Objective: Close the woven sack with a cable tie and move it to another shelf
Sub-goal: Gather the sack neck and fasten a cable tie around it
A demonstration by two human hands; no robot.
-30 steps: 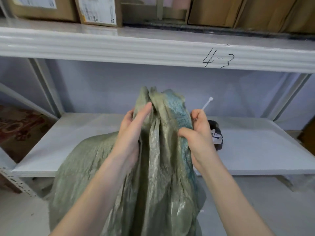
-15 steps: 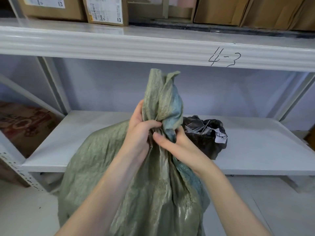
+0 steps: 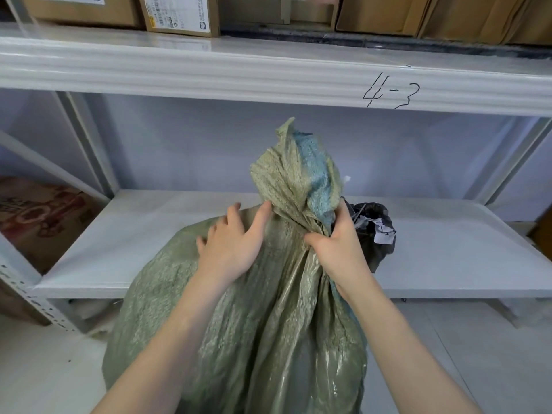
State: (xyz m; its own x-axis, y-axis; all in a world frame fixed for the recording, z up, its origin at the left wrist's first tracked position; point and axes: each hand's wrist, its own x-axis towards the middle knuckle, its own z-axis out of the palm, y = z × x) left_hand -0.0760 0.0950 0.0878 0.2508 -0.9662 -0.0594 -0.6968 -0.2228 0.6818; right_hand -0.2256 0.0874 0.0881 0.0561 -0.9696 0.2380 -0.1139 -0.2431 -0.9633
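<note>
One woven sack (image 3: pixel 268 324): olive-green plastic weave, coarse and shiny, creased in long vertical folds, with a blue band near its mouth. I logged it standing upright on the floor against the front edge of the lower shelf (image 3: pixel 448 249), its gathered neck rising in a bunched, twisted tuft above that shelf.

Two hands. My right hand (image 3: pixel 337 249) was clenched around the sack's neck just below the tuft. My left hand (image 3: pixel 233 243) lay flat with fingers spread on the sack's shoulder, beside the neck, gripping nothing.

One cable tie (image 3: pixel 346 178): I could see only a small white tip behind the tuft; how it was held I could not tell.

One black bag (image 3: pixel 376 234): crumpled film with a white label, on the lower shelf behind my right hand.

Two white shelves, smooth and flat; the upper shelf (image 3: pixel 179 70) bore the handwritten mark "4-3" on its front edge.

At least four cardboard boxes (image 3: pixel 179 13) on the upper shelf, brown, two with printed labels.
</note>
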